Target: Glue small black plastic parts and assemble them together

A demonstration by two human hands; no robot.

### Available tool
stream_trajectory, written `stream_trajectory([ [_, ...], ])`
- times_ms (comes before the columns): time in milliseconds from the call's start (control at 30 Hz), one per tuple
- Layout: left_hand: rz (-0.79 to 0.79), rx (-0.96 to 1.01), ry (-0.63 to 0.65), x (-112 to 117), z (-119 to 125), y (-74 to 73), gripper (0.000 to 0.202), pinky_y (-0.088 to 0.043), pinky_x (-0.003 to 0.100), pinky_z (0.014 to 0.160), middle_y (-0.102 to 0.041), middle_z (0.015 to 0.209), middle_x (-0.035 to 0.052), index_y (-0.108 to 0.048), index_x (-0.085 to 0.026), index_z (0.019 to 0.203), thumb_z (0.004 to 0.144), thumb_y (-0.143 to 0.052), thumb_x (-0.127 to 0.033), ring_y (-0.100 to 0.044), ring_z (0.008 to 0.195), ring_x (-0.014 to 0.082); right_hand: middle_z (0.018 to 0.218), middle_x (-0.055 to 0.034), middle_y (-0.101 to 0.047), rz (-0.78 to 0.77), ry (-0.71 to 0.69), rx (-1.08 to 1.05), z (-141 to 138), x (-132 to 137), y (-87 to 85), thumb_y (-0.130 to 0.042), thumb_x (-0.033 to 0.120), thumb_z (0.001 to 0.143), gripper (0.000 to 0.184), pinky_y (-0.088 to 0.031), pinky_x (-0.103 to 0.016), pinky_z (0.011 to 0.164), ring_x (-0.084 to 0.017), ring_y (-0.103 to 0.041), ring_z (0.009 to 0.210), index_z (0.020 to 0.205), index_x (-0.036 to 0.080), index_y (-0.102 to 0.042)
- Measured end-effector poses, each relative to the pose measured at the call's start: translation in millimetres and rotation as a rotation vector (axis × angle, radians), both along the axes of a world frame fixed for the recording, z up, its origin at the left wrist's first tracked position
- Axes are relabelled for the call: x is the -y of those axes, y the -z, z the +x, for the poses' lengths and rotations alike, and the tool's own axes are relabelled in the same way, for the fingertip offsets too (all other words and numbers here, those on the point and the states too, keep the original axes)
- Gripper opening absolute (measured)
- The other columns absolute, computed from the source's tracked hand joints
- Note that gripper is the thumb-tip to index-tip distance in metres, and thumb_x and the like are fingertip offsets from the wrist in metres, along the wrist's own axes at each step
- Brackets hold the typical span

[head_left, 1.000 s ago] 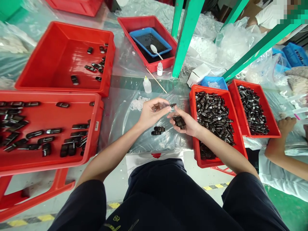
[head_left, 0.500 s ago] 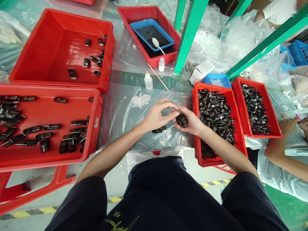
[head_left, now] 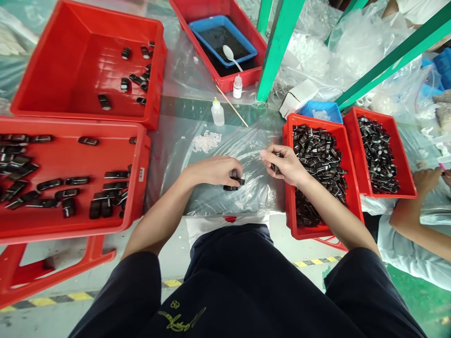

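Note:
My left hand [head_left: 216, 171] rests low on the plastic-covered table, fingers curled over a few small black parts [head_left: 234, 183] lying there. My right hand [head_left: 283, 164] is closed around several small black parts [head_left: 275, 167] at the left rim of a red bin [head_left: 289, 185] heaped with the same black pieces. The two hands are apart, about a hand's width between them.
Two large red trays [head_left: 141, 155] with scattered black parts sit at left. A red tray holding a blue dish and white spoon [head_left: 230, 56], two small dropper bottles [head_left: 217, 112], a thin stick and white pellets [head_left: 206, 141] lie ahead. Green frame legs [head_left: 275, 51]. Another person's hand [head_left: 426, 180] works at right.
My hands, joined in front of me a moment ago, have parted. The left dropped to the black parts on the table; the right shifted toward the red bin.

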State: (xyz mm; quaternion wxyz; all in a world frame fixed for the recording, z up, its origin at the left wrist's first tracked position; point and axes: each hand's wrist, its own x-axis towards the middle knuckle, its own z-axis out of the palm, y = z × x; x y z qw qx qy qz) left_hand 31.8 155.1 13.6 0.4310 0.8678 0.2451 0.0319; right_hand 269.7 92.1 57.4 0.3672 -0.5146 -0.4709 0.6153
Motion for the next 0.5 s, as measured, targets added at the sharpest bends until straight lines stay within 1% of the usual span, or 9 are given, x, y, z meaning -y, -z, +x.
stream_trajectory([
  [67, -0.001, 0.026, -0.017, -0.8, 0.6, -2.6, 0.013, -0.037, 0.028, 0.062, -0.077, 0.080, 0.0031, -0.078, -0.023, 0.084, 0.084, -0.075, -0.036, -0.064, 0.067, 0.0183, 0.057, 0.0059, -0.054, 0.098, -0.072, 0.137, -0.7, 2.5, 2.7, -0.085, 0.066, 0.081, 0.051, -0.027, -0.022, 0.038, -0.009, -0.046, 0.041, 0.076, 0.021, -0.062],
  [100, -0.007, 0.046, -0.033, -1.4, 0.6, -4.4, 0.014, -0.037, 0.028, 0.063, -0.076, 0.078, 0.0027, -0.079, -0.023, 0.087, 0.087, -0.074, -0.036, -0.064, 0.066, 0.0181, 0.060, 0.0038, -0.060, 0.171, -0.104, 0.225, -0.9, 3.8, 4.8, -0.083, 0.062, 0.085, 0.045, -0.035, -0.023, 0.042, -0.010, -0.051, 0.045, 0.079, 0.021, -0.066],
  [167, -0.019, 0.115, -0.085, -1.9, 1.0, -7.7, 0.019, -0.039, 0.029, 0.064, -0.075, 0.075, 0.0014, -0.080, -0.023, 0.097, 0.091, -0.072, -0.039, -0.063, 0.064, 0.0175, 0.079, -0.0024, -0.075, 0.348, -0.141, 0.429, -1.0, 6.3, 9.8, -0.080, 0.049, 0.091, 0.030, -0.051, -0.028, 0.060, -0.016, -0.066, 0.062, 0.088, 0.021, -0.073],
  [200, -0.021, 0.165, -0.120, -1.6, 1.7, -9.0, 0.021, -0.040, 0.029, 0.065, -0.075, 0.076, 0.0012, -0.080, -0.023, 0.101, 0.093, -0.071, -0.041, -0.063, 0.065, 0.0173, 0.092, -0.0050, -0.080, 0.426, -0.149, 0.530, -0.7, 7.2, 12.4, -0.079, 0.043, 0.092, 0.023, -0.054, -0.031, 0.071, -0.020, -0.073, 0.074, 0.093, 0.021, -0.075],
  [233, -0.018, 0.222, -0.159, -0.7, 2.9, -9.8, 0.024, -0.042, 0.029, 0.067, -0.076, 0.078, 0.0014, -0.080, -0.023, 0.105, 0.094, -0.070, -0.042, -0.064, 0.067, 0.0174, 0.101, -0.0069, -0.082, 0.483, -0.159, 0.620, -0.3, 7.8, 14.6, -0.078, 0.039, 0.094, 0.019, -0.055, -0.033, 0.079, -0.023, -0.076, 0.085, 0.099, 0.021, -0.077],
  [267, -0.009, 0.279, -0.201, 0.5, 4.6, -10.0, 0.025, -0.044, 0.029, 0.069, -0.077, 0.082, 0.0020, -0.080, -0.023, 0.107, 0.095, -0.070, -0.043, -0.065, 0.070, 0.0175, 0.106, -0.0083, -0.083, 0.516, -0.175, 0.695, 0.5, 8.2, 16.2, -0.077, 0.036, 0.095, 0.018, -0.055, -0.035, 0.085, -0.026, -0.077, 0.092, 0.104, 0.021, -0.079],
  [300, 0.005, 0.330, -0.242, 2.0, 6.7, -9.6, 0.026, -0.046, 0.029, 0.072, -0.078, 0.086, 0.0026, -0.079, -0.023, 0.108, 0.094, -0.072, -0.044, -0.066, 0.073, 0.0177, 0.108, -0.0094, -0.084, 0.534, -0.190, 0.750, 1.5, 8.2, 17.2, -0.075, 0.035, 0.097, 0.019, -0.055, -0.036, 0.087, -0.028, -0.078, 0.095, 0.108, 0.021, -0.079],
  [400, 0.042, 0.429, -0.343, 5.7, 14.8, -4.5, 0.026, -0.049, 0.029, 0.075, -0.078, 0.091, 0.0032, -0.077, -0.021, 0.103, 0.091, -0.077, -0.044, -0.066, 0.077, 0.0169, 0.107, -0.0105, -0.084, 0.574, -0.224, 0.818, 6.4, 6.2, 16.0, -0.070, 0.036, 0.101, 0.020, -0.054, -0.035, 0.084, -0.028, -0.079, 0.094, 0.110, 0.020, -0.080],
  [500, 0.067, 0.494, -0.417, 4.6, 21.9, 5.0, 0.027, -0.048, 0.028, 0.073, -0.077, 0.095, 0.0034, -0.074, -0.020, 0.101, 0.090, -0.078, -0.045, -0.066, 0.077, 0.0159, 0.104, -0.0094, -0.084, 0.645, -0.188, 0.823, 14.0, 2.1, 12.5, -0.068, 0.035, 0.102, 0.020, -0.054, -0.034, 0.083, -0.027, -0.078, 0.090, 0.105, 0.020, -0.081],
])
